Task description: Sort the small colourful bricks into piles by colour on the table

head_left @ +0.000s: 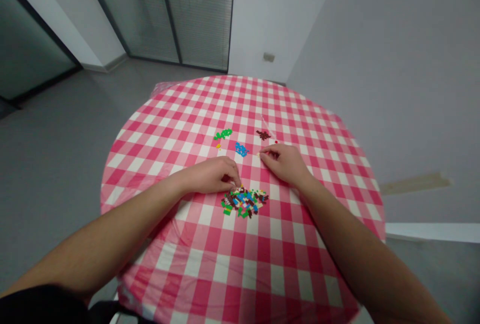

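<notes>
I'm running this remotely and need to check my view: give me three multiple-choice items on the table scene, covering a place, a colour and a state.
1. What is the left hand nearest? A) the blue bricks B) the mixed brick pile C) the table edge
2. What colour is the leftmost small group beyond the pile? A) blue B) green C) dark brown
3. How does the pile lie? A) in a tray B) in a bag C) loose on the cloth

1: B, its fingertips are at the pile's far edge.
2: B, the green bricks lie left of the blue and the dark brown bricks.
3: C, the bricks rest directly on the gingham tablecloth.
</notes>
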Motion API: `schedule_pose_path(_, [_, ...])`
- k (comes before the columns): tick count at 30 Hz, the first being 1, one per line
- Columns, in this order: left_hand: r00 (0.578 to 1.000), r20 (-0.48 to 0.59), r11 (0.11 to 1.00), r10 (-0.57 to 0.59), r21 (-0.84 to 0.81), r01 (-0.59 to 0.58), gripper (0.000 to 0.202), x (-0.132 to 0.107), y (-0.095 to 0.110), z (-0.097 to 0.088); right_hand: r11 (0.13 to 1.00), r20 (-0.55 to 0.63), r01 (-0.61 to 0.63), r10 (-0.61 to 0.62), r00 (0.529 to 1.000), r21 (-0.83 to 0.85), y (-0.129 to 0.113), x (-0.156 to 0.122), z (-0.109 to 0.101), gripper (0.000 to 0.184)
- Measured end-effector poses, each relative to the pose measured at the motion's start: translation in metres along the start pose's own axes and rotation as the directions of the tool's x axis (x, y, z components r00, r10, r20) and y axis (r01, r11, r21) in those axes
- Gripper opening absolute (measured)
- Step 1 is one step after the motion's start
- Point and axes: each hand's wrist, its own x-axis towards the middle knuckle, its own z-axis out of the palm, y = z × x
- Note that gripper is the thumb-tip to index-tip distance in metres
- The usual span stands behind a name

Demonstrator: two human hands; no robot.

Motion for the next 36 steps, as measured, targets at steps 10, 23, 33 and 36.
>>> schedule_pose_path(10, [0.999,-0.007,0.999,-0.032,0.025,0.033,0.011,0.003,-0.003,0.003,1.0,-0.022,0.017,-0.017,1.0,0.002,0.0,0.0,-0.001,0.02])
schedule_pose_path(23, [0.855,-0.399,0.908,-0.332,-0.381,0.174,0.012,0.007,-0.009,0.01,0.994,-0.295,0.076,-0.049,0.954,0.08,-0.004,-0.006,-0.003,0.022])
schedule_pose_path(33, [0.858,-0.371,0.821,-0.356,-0.562,0.097,0.015,0.012,-0.005,0.016,0.932,-0.006,0.326,-0.33,0.944,0.158,-0.027,-0.014,0.011,0.022])
schedule_pose_path(36, [0.86,-0.36,0.809,-0.361,-0.58,0.097,0.014,0.012,-0.005,0.016,0.927,-0.01,0.33,-0.334,0.943,0.176,-0.026,-0.014,0.013,0.021])
